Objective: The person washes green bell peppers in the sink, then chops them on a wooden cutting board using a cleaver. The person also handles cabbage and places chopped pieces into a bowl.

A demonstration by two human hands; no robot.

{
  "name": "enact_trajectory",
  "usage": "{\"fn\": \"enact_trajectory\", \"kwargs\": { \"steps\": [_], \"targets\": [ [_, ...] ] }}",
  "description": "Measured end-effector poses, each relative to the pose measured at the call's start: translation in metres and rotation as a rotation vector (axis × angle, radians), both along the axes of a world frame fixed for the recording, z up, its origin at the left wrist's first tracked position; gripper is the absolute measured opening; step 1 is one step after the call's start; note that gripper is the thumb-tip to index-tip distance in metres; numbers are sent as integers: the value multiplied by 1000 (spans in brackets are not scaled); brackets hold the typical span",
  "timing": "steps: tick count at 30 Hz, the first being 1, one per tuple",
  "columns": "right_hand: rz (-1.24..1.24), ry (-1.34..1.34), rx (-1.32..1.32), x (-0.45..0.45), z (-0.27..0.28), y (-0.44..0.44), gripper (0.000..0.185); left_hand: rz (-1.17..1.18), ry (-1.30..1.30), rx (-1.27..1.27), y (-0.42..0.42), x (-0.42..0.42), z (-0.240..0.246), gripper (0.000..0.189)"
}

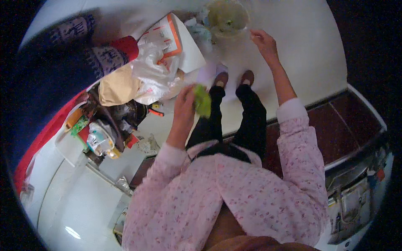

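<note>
My left hand holds a piece of bright green leaf vegetable, blurred, in front of my legs. My right hand reaches out at the upper right, its fingertips drawn close together. Whether anything small is pinched there is too unclear to tell. Just left of and beyond those fingertips stands a round, see-through basin. A small dark green bit shows inside it, and its far edge is cut off by the top of the view.
Left of me lie a white and orange printed sheet, clear plastic bags and a tan bag. Packets and an orange-handled tool sit nearer. A dark red tiled surface borders the pale floor at right.
</note>
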State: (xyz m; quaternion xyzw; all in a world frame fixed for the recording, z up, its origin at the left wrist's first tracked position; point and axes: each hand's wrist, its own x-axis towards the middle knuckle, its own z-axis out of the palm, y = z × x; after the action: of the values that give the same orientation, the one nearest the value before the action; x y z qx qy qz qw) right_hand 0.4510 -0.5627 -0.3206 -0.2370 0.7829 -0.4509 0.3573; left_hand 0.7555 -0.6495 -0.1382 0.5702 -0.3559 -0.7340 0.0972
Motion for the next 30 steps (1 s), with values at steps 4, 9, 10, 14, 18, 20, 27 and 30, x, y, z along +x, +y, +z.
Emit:
{"fn": "enact_trajectory", "kwargs": {
  "steps": [4, 9, 10, 14, 18, 20, 27, 30],
  "targets": [
    [-106, -207, -143, 53, 143, 47, 28, -97, 219, -6, -3, -69, 34, 31],
    [-351, -238, -321, 105, 246, 106, 32, -411, 333, 26, 28, -126, 95, 29],
    [-396, -193, -319, 116, 255, 114, 33, -461, 366, 15, 37, -132, 95, 29],
    [-647, -57, -224, 157, 284, 145, 37, -722, 413, -13, 83, -138, 110, 29],
    [-910, -90, -200, 189, 317, 189, 30, -846, 480, 97, 128, -131, 128, 34],
    [-1020, -91, -326, 208, 323, 212, 28, -971, 528, 154, 146, -129, 132, 36],
    [-1240, 221, -75, 265, 333, 303, 25, -1273, 504, 128, 243, -91, 148, 46],
    [-1320, 420, -27, 309, 327, 354, 24, -1579, 353, 39, 297, -67, 169, 49]
  ]
}}
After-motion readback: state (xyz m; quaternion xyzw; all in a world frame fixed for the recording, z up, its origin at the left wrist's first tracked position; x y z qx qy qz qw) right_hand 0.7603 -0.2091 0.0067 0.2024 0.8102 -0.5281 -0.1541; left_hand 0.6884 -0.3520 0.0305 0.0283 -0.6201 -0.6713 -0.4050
